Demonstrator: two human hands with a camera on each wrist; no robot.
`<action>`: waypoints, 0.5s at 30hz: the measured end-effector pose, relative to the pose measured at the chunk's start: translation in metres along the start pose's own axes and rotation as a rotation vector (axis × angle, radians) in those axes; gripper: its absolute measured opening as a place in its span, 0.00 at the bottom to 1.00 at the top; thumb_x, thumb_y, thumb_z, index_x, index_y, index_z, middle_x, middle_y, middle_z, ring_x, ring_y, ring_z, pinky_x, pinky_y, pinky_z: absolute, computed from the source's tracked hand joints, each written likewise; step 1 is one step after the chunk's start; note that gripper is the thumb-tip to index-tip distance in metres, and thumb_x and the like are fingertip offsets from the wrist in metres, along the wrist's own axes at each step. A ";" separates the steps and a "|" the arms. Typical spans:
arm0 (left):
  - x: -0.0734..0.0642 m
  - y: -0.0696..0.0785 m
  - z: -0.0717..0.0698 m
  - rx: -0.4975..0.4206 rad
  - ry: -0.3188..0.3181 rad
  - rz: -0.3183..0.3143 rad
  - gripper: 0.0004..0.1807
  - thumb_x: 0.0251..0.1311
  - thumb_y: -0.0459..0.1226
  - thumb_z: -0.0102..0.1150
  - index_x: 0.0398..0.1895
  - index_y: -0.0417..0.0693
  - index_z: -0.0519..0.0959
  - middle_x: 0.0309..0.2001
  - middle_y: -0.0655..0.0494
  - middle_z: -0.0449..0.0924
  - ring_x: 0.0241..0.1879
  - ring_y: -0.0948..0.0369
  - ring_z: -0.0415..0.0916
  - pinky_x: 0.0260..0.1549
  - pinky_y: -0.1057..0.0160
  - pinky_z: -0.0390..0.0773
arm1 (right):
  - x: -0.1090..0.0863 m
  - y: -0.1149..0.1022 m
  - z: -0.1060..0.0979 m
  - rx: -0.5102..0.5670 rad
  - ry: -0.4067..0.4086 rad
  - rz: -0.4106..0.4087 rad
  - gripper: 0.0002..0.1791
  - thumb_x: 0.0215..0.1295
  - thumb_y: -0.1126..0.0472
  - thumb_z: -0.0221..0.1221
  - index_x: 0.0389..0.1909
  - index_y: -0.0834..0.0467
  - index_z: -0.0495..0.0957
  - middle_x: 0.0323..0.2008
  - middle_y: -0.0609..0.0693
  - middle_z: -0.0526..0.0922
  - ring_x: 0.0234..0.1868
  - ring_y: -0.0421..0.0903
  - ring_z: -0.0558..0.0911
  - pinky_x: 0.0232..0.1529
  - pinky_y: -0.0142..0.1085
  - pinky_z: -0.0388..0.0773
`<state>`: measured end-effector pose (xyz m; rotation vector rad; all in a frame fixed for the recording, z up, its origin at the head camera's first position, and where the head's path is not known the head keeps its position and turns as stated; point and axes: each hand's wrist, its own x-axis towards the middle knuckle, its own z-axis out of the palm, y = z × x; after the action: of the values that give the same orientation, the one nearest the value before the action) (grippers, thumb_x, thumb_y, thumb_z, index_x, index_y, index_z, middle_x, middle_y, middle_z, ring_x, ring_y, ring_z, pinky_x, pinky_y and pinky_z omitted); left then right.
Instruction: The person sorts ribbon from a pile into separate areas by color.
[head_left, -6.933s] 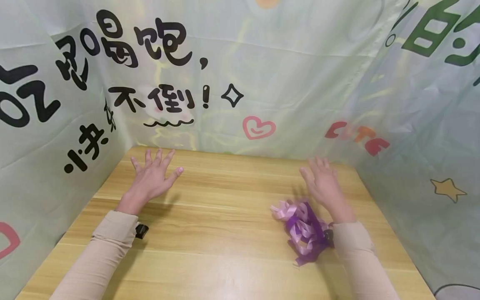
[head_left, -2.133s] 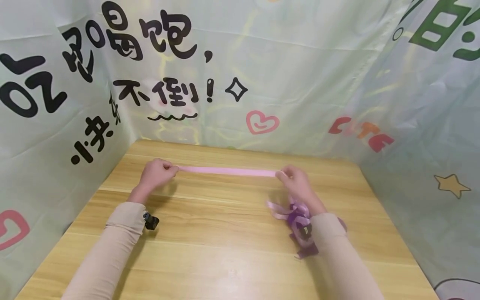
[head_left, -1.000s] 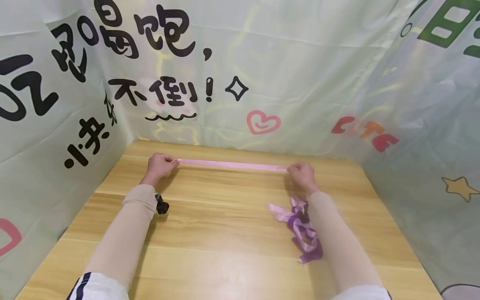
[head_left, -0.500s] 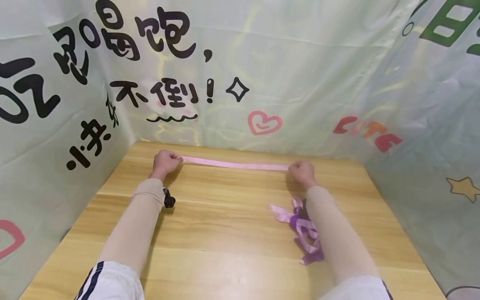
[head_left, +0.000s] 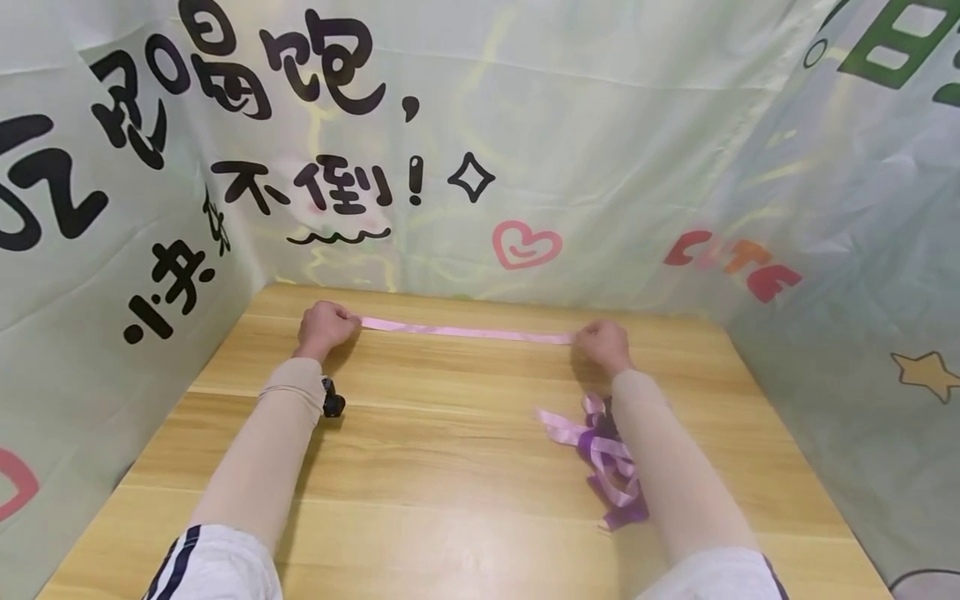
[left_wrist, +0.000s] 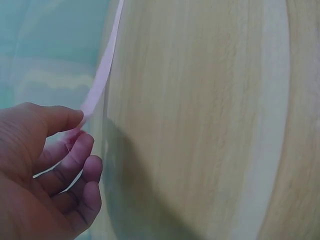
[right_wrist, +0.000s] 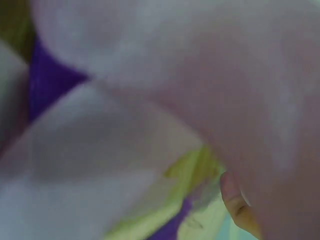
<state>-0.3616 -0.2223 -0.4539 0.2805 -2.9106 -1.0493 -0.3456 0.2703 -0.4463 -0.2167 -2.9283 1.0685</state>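
A pale pink ribbon (head_left: 467,332) stretches nearly straight, sagging slightly, between both hands above the far part of the wooden table. Its left end is pinched by my left hand (head_left: 327,327), between thumb and fingertips, as the left wrist view shows with the ribbon (left_wrist: 103,75) running up from the thumb. My right hand (head_left: 606,344) pinches the opposite end, its fingertips mostly turned from sight. Beside the right forearm lies a tangled heap of pink and purple ribbons (head_left: 587,438), partly covered by the sleeve. Blurred ribbon (right_wrist: 125,130) fills most of the right wrist view.
Pale printed cloth (head_left: 600,150) encloses the wooden table (head_left: 420,467) at the back and both sides. A small black camera (head_left: 333,400) is worn at the left wrist.
Both hands were spread open at first; since then they have taken the pink ribbon from the heap's side and drawn it out. Over the last half second, the left hand shifted slightly left.
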 end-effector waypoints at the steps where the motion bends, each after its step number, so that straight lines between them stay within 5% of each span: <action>1: 0.000 0.000 -0.001 0.003 -0.007 0.002 0.20 0.70 0.48 0.59 0.49 0.40 0.86 0.54 0.39 0.86 0.54 0.40 0.80 0.52 0.44 0.78 | 0.000 0.000 -0.001 -0.009 -0.005 -0.001 0.20 0.72 0.60 0.56 0.54 0.72 0.81 0.53 0.71 0.84 0.56 0.67 0.80 0.64 0.58 0.76; 7: -0.001 0.005 -0.007 0.022 0.003 0.044 0.26 0.73 0.46 0.56 0.67 0.40 0.77 0.64 0.34 0.78 0.57 0.37 0.77 0.50 0.42 0.77 | -0.007 0.001 -0.015 -0.025 -0.020 -0.007 0.21 0.73 0.61 0.54 0.57 0.72 0.79 0.57 0.73 0.81 0.60 0.70 0.78 0.67 0.60 0.73; 15: -0.009 0.019 -0.007 0.058 0.016 0.145 0.24 0.72 0.45 0.55 0.64 0.42 0.80 0.48 0.39 0.87 0.38 0.48 0.78 0.34 0.55 0.74 | -0.020 0.007 -0.038 -0.001 -0.002 -0.032 0.19 0.75 0.61 0.52 0.56 0.71 0.78 0.54 0.72 0.82 0.56 0.68 0.80 0.61 0.60 0.77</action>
<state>-0.3554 -0.2112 -0.4362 0.0767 -2.8994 -0.9379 -0.3224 0.2966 -0.4210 -0.1679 -2.9238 1.0635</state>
